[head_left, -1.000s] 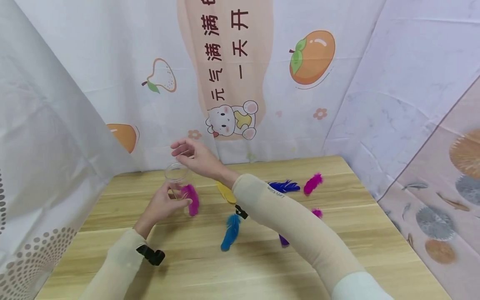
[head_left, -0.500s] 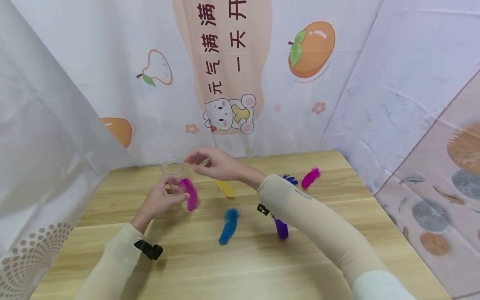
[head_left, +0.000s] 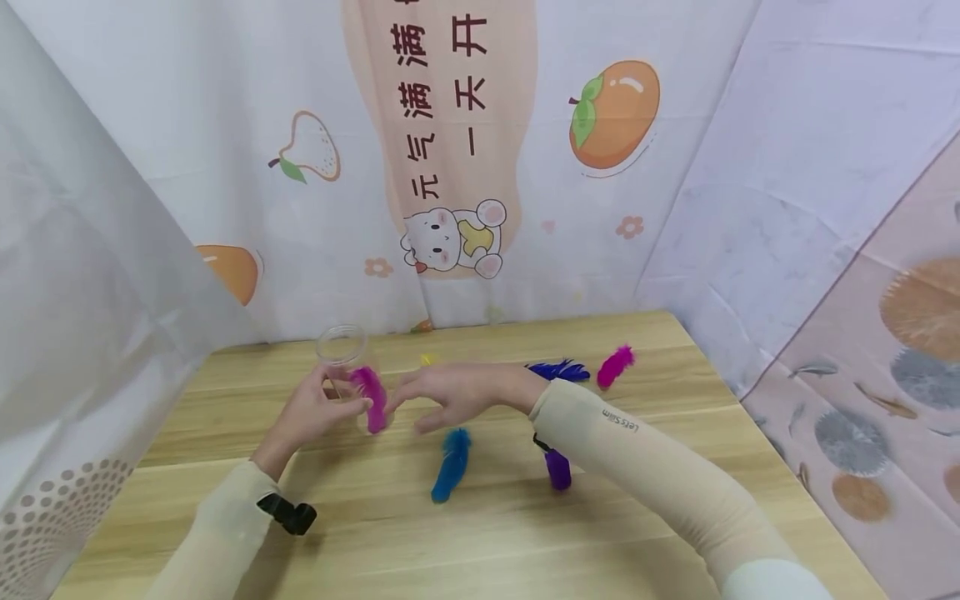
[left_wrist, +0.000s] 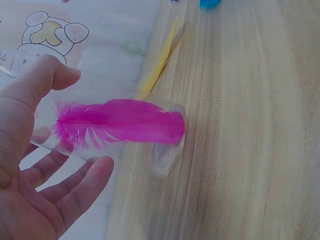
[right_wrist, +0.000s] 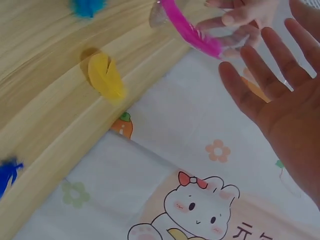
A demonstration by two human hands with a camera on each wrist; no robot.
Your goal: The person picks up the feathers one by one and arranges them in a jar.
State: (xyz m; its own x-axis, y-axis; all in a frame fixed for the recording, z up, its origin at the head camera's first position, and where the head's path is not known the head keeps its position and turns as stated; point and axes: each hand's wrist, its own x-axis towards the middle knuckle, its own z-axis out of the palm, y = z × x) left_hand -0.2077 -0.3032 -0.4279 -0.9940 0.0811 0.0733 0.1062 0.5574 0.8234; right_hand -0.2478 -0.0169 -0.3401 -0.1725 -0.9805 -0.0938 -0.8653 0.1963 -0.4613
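Observation:
My left hand (head_left: 311, 410) grips a clear plastic cup (head_left: 341, 343) at the table's back left, thumb on one side and fingers on the other in the left wrist view. A magenta feather (left_wrist: 120, 121) stands inside the cup, its fluffy end towards the rim. My right hand (head_left: 459, 392) hovers just right of the cup, fingers loosely extended and holding nothing. In the right wrist view its fingers are spread. Behind that hand lies a yellow feather (right_wrist: 106, 76), mostly hidden in the head view. A light blue feather (head_left: 452, 467) lies nearer the front.
Right of my right hand lie a dark blue feather (head_left: 561, 372) and a magenta feather (head_left: 615, 367). A purple feather (head_left: 557, 470) lies partly under my right forearm. The wooden table (head_left: 480, 550) ends at a printed curtain (head_left: 570, 283) behind and at the sides.
My right hand has left the space over the cup's rim, moving right and then down beside the cup. My left hand keeps hold of the cup in about the same place.

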